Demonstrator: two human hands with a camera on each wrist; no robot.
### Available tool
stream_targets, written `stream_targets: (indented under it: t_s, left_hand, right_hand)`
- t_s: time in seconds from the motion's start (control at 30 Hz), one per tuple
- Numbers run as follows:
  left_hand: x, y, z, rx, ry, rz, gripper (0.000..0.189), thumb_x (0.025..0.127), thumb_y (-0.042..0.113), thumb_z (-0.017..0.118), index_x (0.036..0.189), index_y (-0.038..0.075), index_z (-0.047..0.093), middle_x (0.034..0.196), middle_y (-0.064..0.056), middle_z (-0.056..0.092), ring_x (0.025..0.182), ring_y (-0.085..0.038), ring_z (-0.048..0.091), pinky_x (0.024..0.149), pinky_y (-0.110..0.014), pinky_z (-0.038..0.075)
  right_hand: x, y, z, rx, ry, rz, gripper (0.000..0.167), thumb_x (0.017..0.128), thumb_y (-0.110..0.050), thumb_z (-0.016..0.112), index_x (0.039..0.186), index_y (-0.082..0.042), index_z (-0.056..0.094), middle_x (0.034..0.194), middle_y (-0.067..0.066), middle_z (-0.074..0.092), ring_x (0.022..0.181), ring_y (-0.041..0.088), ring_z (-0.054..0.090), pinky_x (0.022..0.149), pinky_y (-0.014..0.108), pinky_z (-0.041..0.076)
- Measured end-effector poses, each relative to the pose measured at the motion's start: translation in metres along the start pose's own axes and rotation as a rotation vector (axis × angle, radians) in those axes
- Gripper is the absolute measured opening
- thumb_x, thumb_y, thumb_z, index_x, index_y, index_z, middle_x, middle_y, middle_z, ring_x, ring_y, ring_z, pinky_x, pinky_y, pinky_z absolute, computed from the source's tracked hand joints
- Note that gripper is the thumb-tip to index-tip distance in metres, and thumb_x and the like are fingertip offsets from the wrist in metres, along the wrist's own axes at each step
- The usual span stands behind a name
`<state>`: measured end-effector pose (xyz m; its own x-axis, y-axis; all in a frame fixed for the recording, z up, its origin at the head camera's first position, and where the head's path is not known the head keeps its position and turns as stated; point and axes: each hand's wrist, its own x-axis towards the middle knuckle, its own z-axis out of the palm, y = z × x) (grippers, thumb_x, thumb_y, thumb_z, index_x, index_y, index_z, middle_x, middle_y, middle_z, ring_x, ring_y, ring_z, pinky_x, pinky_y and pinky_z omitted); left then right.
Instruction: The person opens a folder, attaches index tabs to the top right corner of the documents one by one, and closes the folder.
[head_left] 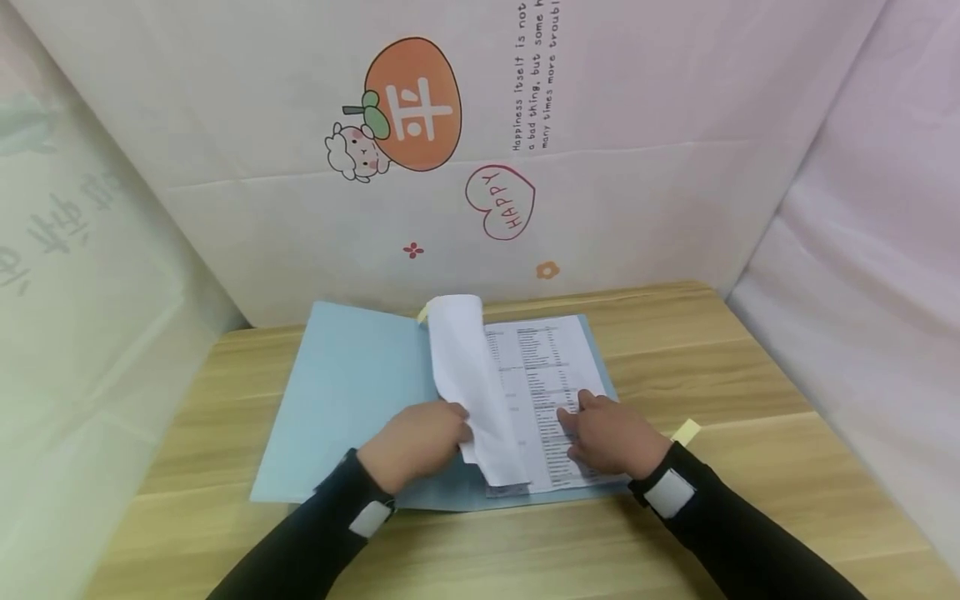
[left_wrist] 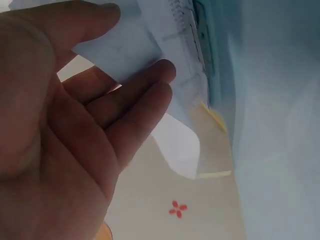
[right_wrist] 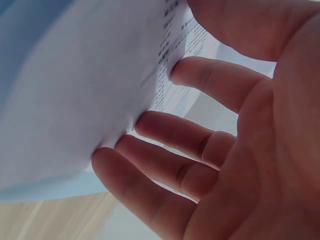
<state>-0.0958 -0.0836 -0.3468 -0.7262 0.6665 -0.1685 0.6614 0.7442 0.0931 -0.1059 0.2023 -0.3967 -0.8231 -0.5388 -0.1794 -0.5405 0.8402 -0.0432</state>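
Note:
A light blue folder [head_left: 352, 375] lies spread on the wooden table, its left cover bare. On its right half is a printed page [head_left: 551, 358] with columns of small text. My left hand [head_left: 416, 442] pinches white paper sheets [head_left: 465, 358] near the folder's middle, and they stand up in a curl above the fold. In the left wrist view, the thumb [left_wrist: 95, 22] lies on the near face of the paper, with other fingers behind it. My right hand [head_left: 611, 433] has its loosely bent fingers on the printed page, fingertips [right_wrist: 102, 155] touching the paper.
The wooden table [head_left: 660, 358] extends around the folder on both sides. Behind it hangs a white cloth [head_left: 637, 192] with cartoon prints and lettering, and more cloth drapes at left and right. A pale yellow tab [head_left: 686, 432] shows beside the right wrist. A metal binder clip [left_wrist: 199, 40] runs along the folder's spine.

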Motion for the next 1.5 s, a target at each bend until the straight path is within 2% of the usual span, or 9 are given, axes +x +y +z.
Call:
stream_targets:
  t_s: [0.37,0.6,0.7,0.8,0.87,1.0,1.13,1.27,1.5]
  left_hand:
    - [-0.051,-0.032,-0.001,-0.026,-0.025,-0.187,0.013,0.092,0.009,0.066,0.088,0.015,0.077,0.08,0.008,0.061,0.068,-0.01,0.049,0.069,-0.029,0.05]
    - [-0.069,-0.04,-0.002,-0.007,-0.059,-0.253,0.018,0.089,0.004,0.068,0.104,0.009,0.076,0.119,-0.005,0.068,0.112,-0.022,0.062,0.096,-0.042,0.049]
    - [-0.073,-0.036,-0.006,-0.003,-0.105,-0.272,0.018,0.089,0.004,0.069,0.105,0.007,0.075,0.121,-0.01,0.067,0.112,-0.029,0.061,0.097,-0.047,0.047]
    - [-0.073,-0.026,-0.008,0.025,-0.126,-0.296,0.013,0.089,0.007,0.067,0.1,0.008,0.074,0.106,-0.008,0.067,0.098,-0.028,0.061,0.091,-0.048,0.049]
    - [-0.069,-0.015,-0.006,0.045,-0.088,-0.268,0.007,0.086,0.009,0.068,0.091,0.01,0.072,0.092,-0.003,0.063,0.087,-0.023,0.058,0.082,-0.043,0.05]
    - [-0.051,0.018,0.007,0.05,0.021,-0.097,0.003,0.084,0.015,0.07,0.086,0.014,0.068,0.089,0.0,0.061,0.082,-0.017,0.057,0.076,-0.034,0.051]
    - [-0.028,0.056,0.023,0.014,0.016,0.013,0.01,0.086,0.019,0.07,0.095,0.013,0.071,0.1,0.0,0.066,0.094,-0.015,0.061,0.087,-0.033,0.05]
    - [-0.015,0.077,0.035,0.024,-0.055,0.017,0.008,0.085,0.02,0.071,0.088,0.013,0.073,0.082,0.004,0.059,0.077,-0.011,0.053,0.076,-0.029,0.048]
    - [-0.011,0.084,0.045,0.008,-0.112,-0.012,0.008,0.083,0.02,0.072,0.089,0.014,0.073,0.082,0.002,0.056,0.073,-0.012,0.047,0.071,-0.028,0.045]
  right_hand:
    - [0.0,-0.002,0.001,0.027,-0.024,0.045,0.051,0.09,-0.029,0.069,0.136,-0.008,0.063,0.089,0.008,0.046,0.074,0.02,0.041,0.061,0.033,0.038]
    - [0.001,-0.001,0.003,0.009,-0.027,0.049,0.052,0.09,-0.029,0.068,0.137,-0.007,0.062,0.089,0.008,0.045,0.075,0.02,0.04,0.062,0.033,0.037]
    - [0.001,0.0,0.004,0.013,-0.03,0.052,0.053,0.09,-0.03,0.069,0.137,-0.008,0.062,0.088,0.007,0.045,0.075,0.02,0.04,0.061,0.032,0.037]
    - [0.001,0.0,0.005,0.021,-0.033,0.054,0.053,0.091,-0.031,0.069,0.138,-0.008,0.061,0.089,0.007,0.045,0.075,0.019,0.04,0.06,0.032,0.037]
    - [0.001,0.0,0.005,0.022,-0.032,0.054,0.053,0.091,-0.032,0.069,0.138,-0.008,0.061,0.089,0.007,0.045,0.075,0.019,0.04,0.06,0.032,0.037]
    - [0.001,0.0,0.004,0.029,-0.027,0.053,0.053,0.09,-0.03,0.07,0.137,-0.008,0.061,0.089,0.008,0.045,0.075,0.02,0.04,0.059,0.032,0.037]
    - [0.001,0.0,0.001,0.031,-0.029,0.055,0.053,0.09,-0.03,0.07,0.137,-0.007,0.062,0.09,0.009,0.045,0.076,0.021,0.04,0.06,0.033,0.038]
    - [0.001,0.0,0.002,0.029,-0.029,0.052,0.052,0.091,-0.031,0.07,0.137,-0.007,0.062,0.091,0.009,0.046,0.078,0.021,0.04,0.062,0.033,0.038]
    - [0.001,-0.003,0.0,-0.015,0.007,0.04,0.045,0.088,-0.03,0.071,0.128,-0.01,0.069,0.097,0.011,0.051,0.085,0.025,0.044,0.072,0.039,0.042]
